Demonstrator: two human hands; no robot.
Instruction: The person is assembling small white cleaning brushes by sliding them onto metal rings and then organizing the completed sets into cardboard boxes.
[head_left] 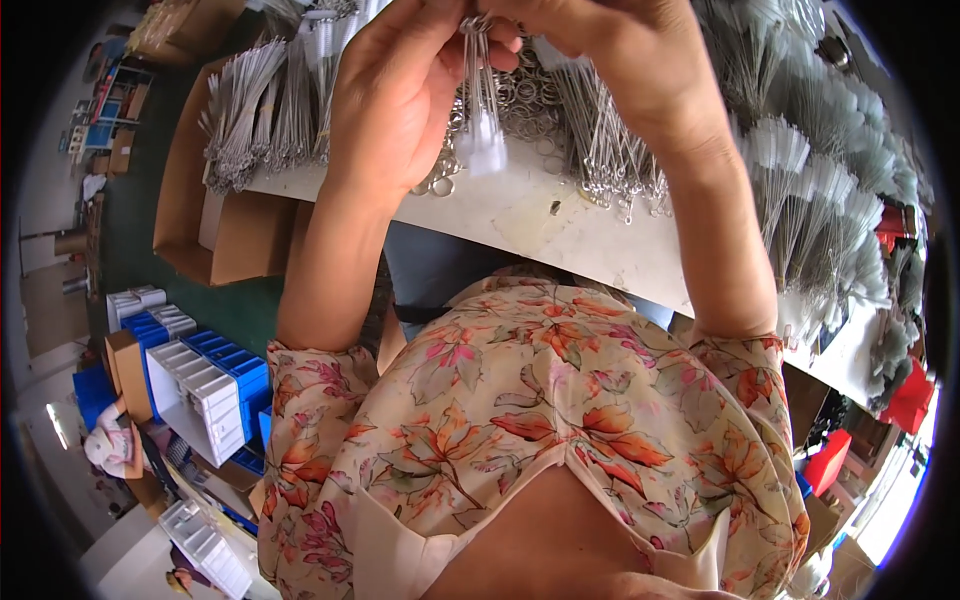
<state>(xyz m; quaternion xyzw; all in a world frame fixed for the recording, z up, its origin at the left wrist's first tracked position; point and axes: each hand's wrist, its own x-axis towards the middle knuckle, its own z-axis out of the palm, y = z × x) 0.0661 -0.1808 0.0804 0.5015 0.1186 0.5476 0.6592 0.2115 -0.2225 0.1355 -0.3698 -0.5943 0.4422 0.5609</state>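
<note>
gripping thin brushes [483,115] near their looped ends, the left hand [392,105] and right hand [640,75] are meeting beside metal rings [522,92].

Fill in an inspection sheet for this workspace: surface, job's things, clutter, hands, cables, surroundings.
Surface: white table, bare along the near edge, with a small dark mark.
Job's things: a small bunch of looped wires with whitish lower ends hangs at the fingers; loose metal rings lie behind it.
Clutter: wire bundles at left and wire bundles at right; pale-tufted bundles farther right.
Hands: left hand and right hand meet at the bunch; which one grips is unclear, fingertips partly cut off.
Cables: nothing seen.
Surroundings: cardboard box, white bin, green floor, another person at far left.
</note>
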